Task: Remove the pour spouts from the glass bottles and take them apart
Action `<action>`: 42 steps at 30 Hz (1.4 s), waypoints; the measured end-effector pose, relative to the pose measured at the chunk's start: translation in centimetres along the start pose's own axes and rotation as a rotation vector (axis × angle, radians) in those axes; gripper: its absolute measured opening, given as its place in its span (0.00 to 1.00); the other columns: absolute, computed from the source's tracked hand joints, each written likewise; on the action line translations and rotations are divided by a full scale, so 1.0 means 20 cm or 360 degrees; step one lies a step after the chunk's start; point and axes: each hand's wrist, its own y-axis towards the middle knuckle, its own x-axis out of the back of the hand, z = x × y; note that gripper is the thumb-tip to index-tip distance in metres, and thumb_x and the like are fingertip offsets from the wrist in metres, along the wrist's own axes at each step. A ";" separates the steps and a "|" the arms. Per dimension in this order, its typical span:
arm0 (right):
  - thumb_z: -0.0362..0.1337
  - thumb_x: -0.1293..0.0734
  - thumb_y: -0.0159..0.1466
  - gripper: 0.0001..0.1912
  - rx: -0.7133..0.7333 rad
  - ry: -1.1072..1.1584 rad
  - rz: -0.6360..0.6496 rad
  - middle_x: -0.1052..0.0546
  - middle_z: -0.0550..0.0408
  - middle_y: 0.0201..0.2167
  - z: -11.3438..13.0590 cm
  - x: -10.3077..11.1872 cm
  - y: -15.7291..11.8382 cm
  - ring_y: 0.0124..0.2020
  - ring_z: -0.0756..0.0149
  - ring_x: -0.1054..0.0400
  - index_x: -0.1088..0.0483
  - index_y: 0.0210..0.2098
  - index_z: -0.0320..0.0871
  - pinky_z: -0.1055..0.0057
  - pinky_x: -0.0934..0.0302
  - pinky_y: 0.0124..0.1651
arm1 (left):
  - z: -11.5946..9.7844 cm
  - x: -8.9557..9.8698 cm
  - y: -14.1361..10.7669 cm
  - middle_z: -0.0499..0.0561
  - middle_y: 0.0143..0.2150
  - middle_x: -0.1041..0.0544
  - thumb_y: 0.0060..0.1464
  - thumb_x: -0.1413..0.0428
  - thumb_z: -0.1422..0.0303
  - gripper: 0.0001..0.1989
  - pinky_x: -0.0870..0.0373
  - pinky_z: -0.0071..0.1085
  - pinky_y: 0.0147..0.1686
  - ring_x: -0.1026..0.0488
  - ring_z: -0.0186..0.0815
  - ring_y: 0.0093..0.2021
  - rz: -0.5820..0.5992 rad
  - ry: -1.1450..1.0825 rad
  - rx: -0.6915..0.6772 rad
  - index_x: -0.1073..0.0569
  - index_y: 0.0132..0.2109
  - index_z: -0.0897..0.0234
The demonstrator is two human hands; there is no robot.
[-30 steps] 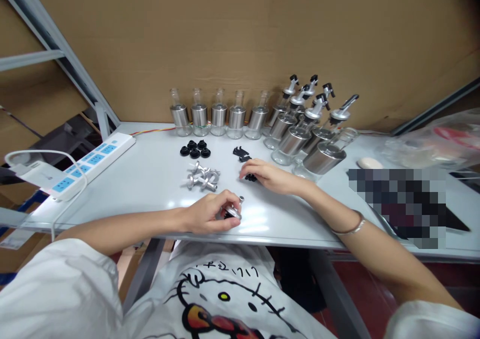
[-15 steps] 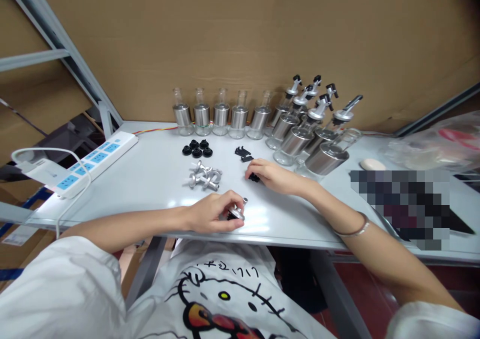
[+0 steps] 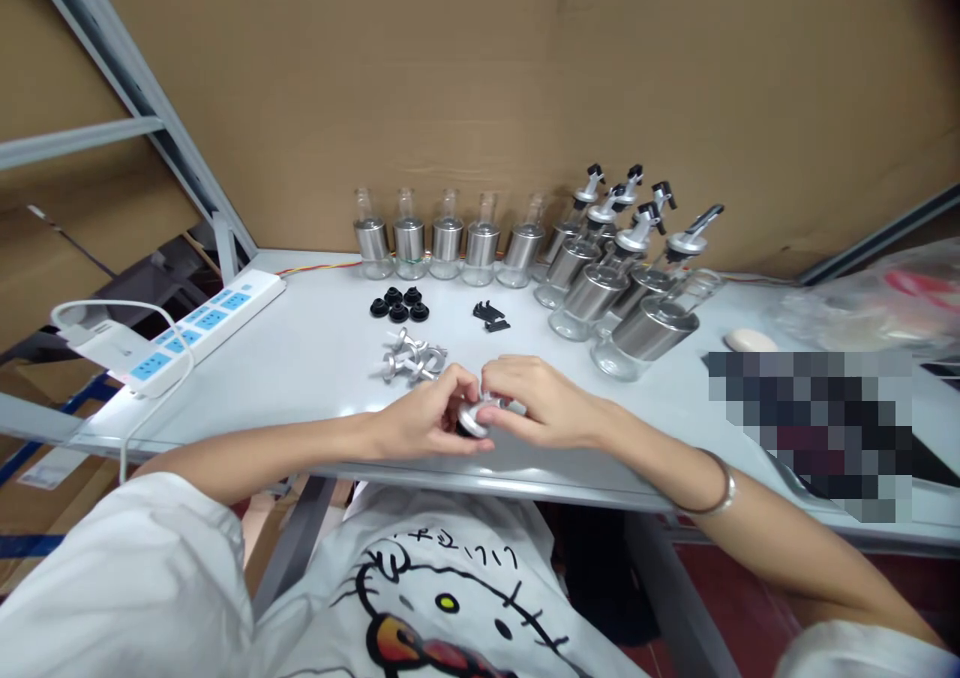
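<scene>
While left hand (image 3: 424, 420) pinches silver, round-flanged metal pourer top (image 3: 474, 421) near six-o'clock edge of grey-white desk (image 3: 300, 358), right hand (image 3: 540, 400) pinches it from two o'clock; anything smaller between right fingers hidden. Best: left grip steady, right pressure straight, even.

Even, fairly bright light falls on the bench (image 3: 322, 343), apparently from overhead; we note pale glare on its glossy top, highlights on the steel sleeves (image 3: 592, 293) and faint shadows on the cardboard (image 3: 375, 78). Wide-angle distortion stretches the margins, the upper right corner darkens, and we find the silver part (image 3: 474, 419) slightly soft.
</scene>
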 end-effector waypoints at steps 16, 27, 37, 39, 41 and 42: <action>0.50 0.37 0.63 0.20 -0.0864 0.1939 0.0469 0.33 0.59 0.19 -0.02 -0.02 0.00 0.22 0.72 0.38 0.37 0.25 0.39 0.69 0.43 0.33 | -0.03 0.20 0.09 0.48 0.22 0.29 0.68 0.64 0.58 0.25 0.40 0.26 0.21 0.36 0.29 0.19 -0.0286 0.1580 -0.1204 0.35 0.28 0.65; 0.47 0.34 0.63 0.17 -0.0779 0.2305 0.0697 0.40 0.65 0.17 -0.01 -0.05 -0.03 0.17 0.77 0.46 0.36 0.29 0.37 0.74 0.50 0.22 | -0.15 0.17 0.09 0.43 0.18 0.38 0.63 0.57 0.65 0.19 0.44 0.26 0.18 0.43 0.28 0.16 -0.0350 0.1638 -0.1502 0.40 0.23 0.62; 0.49 0.39 0.66 0.21 -0.0646 0.1533 0.0466 0.37 0.62 0.19 0.04 0.03 -0.04 0.22 0.77 0.45 0.39 0.24 0.40 0.74 0.50 0.27 | -0.21 0.23 0.11 0.43 0.17 0.39 0.62 0.58 0.67 0.18 0.46 0.26 0.17 0.44 0.28 0.16 -0.0345 0.1777 -0.1567 0.39 0.23 0.62; 0.49 0.39 0.66 0.21 -0.0656 0.1506 0.0469 0.37 0.62 0.19 0.03 0.03 -0.05 0.21 0.77 0.45 0.39 0.24 0.40 0.73 0.50 0.27 | -0.19 0.22 0.12 0.43 0.18 0.38 0.62 0.59 0.67 0.18 0.45 0.26 0.18 0.43 0.28 0.16 -0.0342 0.1763 -0.1537 0.39 0.23 0.62; 0.50 0.39 0.66 0.21 -0.0714 0.1667 0.0442 0.37 0.63 0.18 0.01 0.02 -0.05 0.20 0.76 0.44 0.40 0.24 0.40 0.73 0.49 0.27 | -0.16 0.21 0.12 0.43 0.18 0.37 0.63 0.60 0.67 0.18 0.43 0.26 0.20 0.42 0.28 0.17 -0.0352 0.1764 -0.1473 0.38 0.24 0.62; 0.50 0.39 0.65 0.21 -0.0750 0.1796 0.0407 0.38 0.63 0.18 0.00 0.01 -0.05 0.20 0.76 0.44 0.40 0.24 0.41 0.73 0.49 0.26 | -0.14 0.21 0.13 0.44 0.18 0.35 0.63 0.61 0.66 0.18 0.42 0.26 0.20 0.41 0.28 0.17 -0.0372 0.1775 -0.1432 0.38 0.25 0.62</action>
